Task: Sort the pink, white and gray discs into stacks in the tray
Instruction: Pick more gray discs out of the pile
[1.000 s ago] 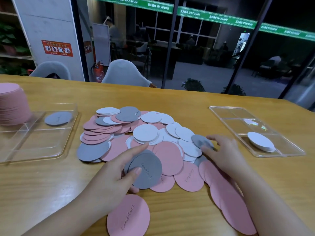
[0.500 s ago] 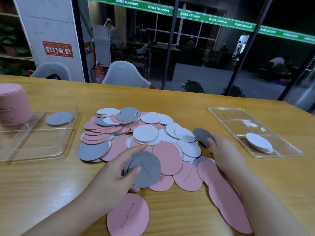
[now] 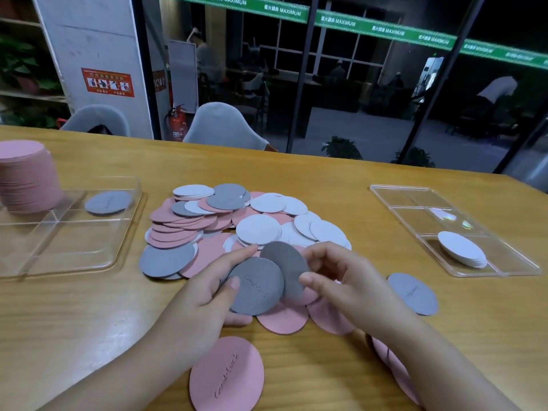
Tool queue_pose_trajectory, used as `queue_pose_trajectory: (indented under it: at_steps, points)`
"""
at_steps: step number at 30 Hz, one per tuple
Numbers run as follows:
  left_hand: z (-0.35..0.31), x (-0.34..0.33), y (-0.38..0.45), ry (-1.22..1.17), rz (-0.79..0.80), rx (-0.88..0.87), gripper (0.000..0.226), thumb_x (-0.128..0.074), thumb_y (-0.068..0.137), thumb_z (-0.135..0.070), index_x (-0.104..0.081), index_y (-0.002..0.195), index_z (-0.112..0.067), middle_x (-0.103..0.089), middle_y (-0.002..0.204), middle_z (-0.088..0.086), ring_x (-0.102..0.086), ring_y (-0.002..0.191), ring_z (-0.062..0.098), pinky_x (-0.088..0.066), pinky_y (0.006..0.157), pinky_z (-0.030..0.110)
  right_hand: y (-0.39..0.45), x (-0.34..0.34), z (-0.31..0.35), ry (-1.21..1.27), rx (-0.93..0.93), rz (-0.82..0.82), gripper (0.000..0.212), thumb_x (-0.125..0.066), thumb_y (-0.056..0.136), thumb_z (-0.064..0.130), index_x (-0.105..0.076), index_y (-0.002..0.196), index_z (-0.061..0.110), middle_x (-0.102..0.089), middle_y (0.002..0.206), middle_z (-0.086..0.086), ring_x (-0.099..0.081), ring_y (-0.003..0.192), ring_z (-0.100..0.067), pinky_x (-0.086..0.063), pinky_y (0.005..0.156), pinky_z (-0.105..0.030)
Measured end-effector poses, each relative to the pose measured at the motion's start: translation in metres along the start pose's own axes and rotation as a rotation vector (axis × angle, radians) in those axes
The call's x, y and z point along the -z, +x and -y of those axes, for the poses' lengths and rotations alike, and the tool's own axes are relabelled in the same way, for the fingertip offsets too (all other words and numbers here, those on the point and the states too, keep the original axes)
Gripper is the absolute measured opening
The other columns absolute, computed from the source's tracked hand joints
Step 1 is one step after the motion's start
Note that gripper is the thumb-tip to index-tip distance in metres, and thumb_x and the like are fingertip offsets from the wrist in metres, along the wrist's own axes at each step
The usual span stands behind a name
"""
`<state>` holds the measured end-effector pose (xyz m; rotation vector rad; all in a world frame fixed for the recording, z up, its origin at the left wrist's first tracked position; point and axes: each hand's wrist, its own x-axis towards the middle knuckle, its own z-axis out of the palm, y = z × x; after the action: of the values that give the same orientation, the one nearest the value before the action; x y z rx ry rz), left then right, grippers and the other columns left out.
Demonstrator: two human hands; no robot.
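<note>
A loose pile of pink, white and gray discs (image 3: 237, 223) covers the middle of the wooden table. My left hand (image 3: 201, 295) holds a small stack of gray discs (image 3: 255, 286) just above the pile's near edge. My right hand (image 3: 335, 277) pinches another gray disc (image 3: 284, 262) and lays it against that stack. The left clear tray (image 3: 98, 256) holds a tall pink stack (image 3: 25, 176) and one gray disc (image 3: 108, 202). The right clear tray (image 3: 415, 209) holds a short white stack (image 3: 461, 249).
One gray disc (image 3: 413, 293) lies alone to the right of my right hand. A pink disc (image 3: 226, 373) lies near the table's front edge, and more pink discs (image 3: 394, 369) sit under my right forearm. Two grey chairs (image 3: 222, 123) stand behind the table.
My right hand has carried a gray disc from the pile's right side over to the stack in my left hand. A gray disc now lies uncovered on the table at the right.
</note>
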<state>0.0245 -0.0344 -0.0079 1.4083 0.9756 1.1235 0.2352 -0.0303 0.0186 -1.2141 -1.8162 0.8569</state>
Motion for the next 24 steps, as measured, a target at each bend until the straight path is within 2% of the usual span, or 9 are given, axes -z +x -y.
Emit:
queue_pose_trajectory:
  at_steps: [2,5,8,10,15,17,20,21,24]
  points:
    - [0.000,0.001,0.000,-0.019,-0.024,-0.004,0.057,-0.040,0.097,-0.007,-0.059,0.102,-0.061,-0.059,0.110,-0.031,-0.061,0.100,0.000,-0.057,0.068,0.029,0.001,-0.005,-0.001,0.015,-0.009,-0.034,0.014,-0.065,0.082,0.019,-0.062,0.085,0.033,-0.060,0.076,0.015,-0.055,0.072,-0.008,-0.046,0.068,-0.025]
    - [0.001,0.002,0.000,-0.046,-0.064,-0.001,0.056,-0.039,0.098,-0.006,-0.062,0.101,-0.058,-0.057,0.120,-0.023,-0.066,0.092,0.003,-0.058,0.073,0.034,0.002,0.002,0.000,0.008,0.019,-0.186,0.020,-0.064,0.086,0.008,-0.061,0.086,0.028,-0.062,0.075,0.015,-0.056,0.072,-0.007,-0.045,0.068,-0.021]
    - [0.002,0.001,0.000,-0.041,-0.065,0.009,0.054,-0.039,0.098,-0.008,-0.061,0.104,-0.057,-0.054,0.126,-0.017,-0.068,0.088,0.006,-0.057,0.077,0.038,0.001,0.008,0.004,0.117,0.021,-0.172,0.016,-0.061,0.086,0.002,-0.061,0.086,0.018,-0.063,0.073,0.014,-0.057,0.069,-0.003,-0.045,0.066,-0.016]
    - [0.001,0.000,0.000,-0.025,-0.057,0.023,0.054,-0.038,0.099,-0.010,-0.060,0.104,-0.059,-0.053,0.129,-0.015,-0.070,0.085,0.010,-0.055,0.083,0.043,0.001,0.006,0.006,0.112,0.040,-0.147,0.017,-0.062,0.085,0.002,-0.062,0.084,0.018,-0.062,0.071,0.013,-0.056,0.068,-0.003,-0.044,0.066,-0.015]
    - [-0.002,0.001,0.001,-0.031,-0.095,0.028,0.058,-0.036,0.099,-0.007,-0.060,0.100,-0.061,-0.048,0.133,-0.020,-0.072,0.077,0.018,-0.053,0.085,0.043,0.001,0.007,0.009,0.188,0.087,-0.272,0.021,-0.061,0.084,-0.001,-0.062,0.081,0.020,-0.061,0.068,0.014,-0.054,0.066,-0.004,-0.044,0.062,-0.016]
    - [-0.002,0.001,0.001,-0.055,-0.087,0.010,0.054,-0.039,0.099,-0.010,-0.060,0.100,-0.060,-0.051,0.130,-0.020,-0.072,0.079,0.018,-0.054,0.081,0.039,0.000,0.005,0.010,0.185,0.071,-0.221,0.020,-0.063,0.084,-0.001,-0.062,0.081,0.019,-0.062,0.068,0.013,-0.055,0.065,-0.003,-0.044,0.062,-0.015]
    - [0.001,0.000,-0.002,-0.065,0.012,-0.046,0.034,-0.054,0.092,-0.029,-0.060,0.101,-0.060,-0.062,0.113,-0.025,-0.067,0.095,0.008,-0.057,0.071,0.031,-0.001,-0.012,0.004,-0.004,0.027,-0.114,0.024,-0.070,0.081,0.009,-0.061,0.074,0.030,-0.060,0.067,0.016,-0.050,0.061,-0.002,-0.040,0.061,-0.015]
    - [0.002,0.000,-0.003,-0.050,0.051,-0.054,0.033,-0.058,0.088,-0.031,-0.060,0.103,-0.061,-0.063,0.110,-0.025,-0.066,0.097,0.007,-0.057,0.069,0.030,-0.002,-0.018,0.003,-0.067,0.030,-0.095,0.026,-0.072,0.080,0.012,-0.060,0.070,0.033,-0.061,0.066,0.017,-0.049,0.058,-0.001,-0.038,0.058,-0.013]
    - [0.007,-0.001,-0.004,0.060,0.097,-0.068,0.050,-0.056,0.090,-0.017,-0.055,0.108,-0.063,-0.061,0.112,-0.025,-0.067,0.093,0.013,-0.057,0.075,0.036,0.000,-0.016,0.008,-0.185,0.067,-0.072,0.030,-0.074,0.077,0.015,-0.058,0.066,0.036,-0.062,0.067,0.020,-0.051,0.058,-0.001,-0.035,0.056,-0.009]
